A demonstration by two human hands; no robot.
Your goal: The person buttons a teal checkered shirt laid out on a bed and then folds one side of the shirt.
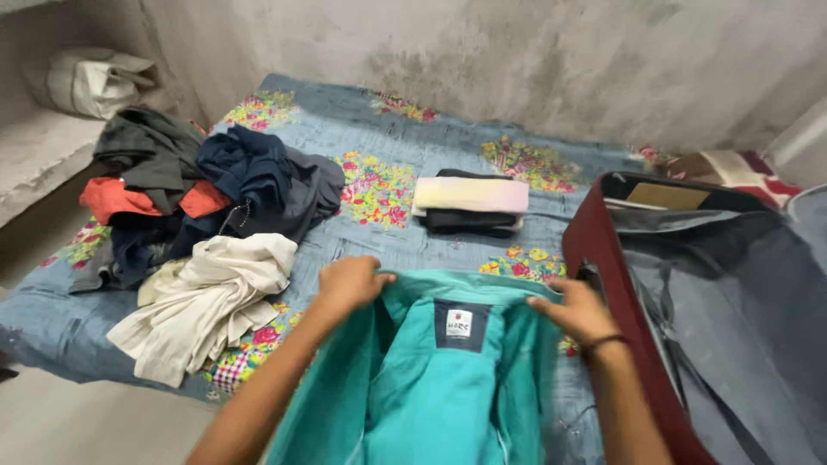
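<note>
A teal shirt hangs spread in front of me over the near edge of the bed, its inner collar label facing up. My left hand grips the collar's left side. My right hand, with a dark band on the wrist, pinches the collar's right side. Both hands hold the shirt up by its shoulders.
A bed with a blue floral sheet carries a heap of dark, orange and cream clothes at the left and a small folded stack in the middle. An open maroon suitcase with grey lining lies at the right. Concrete wall behind.
</note>
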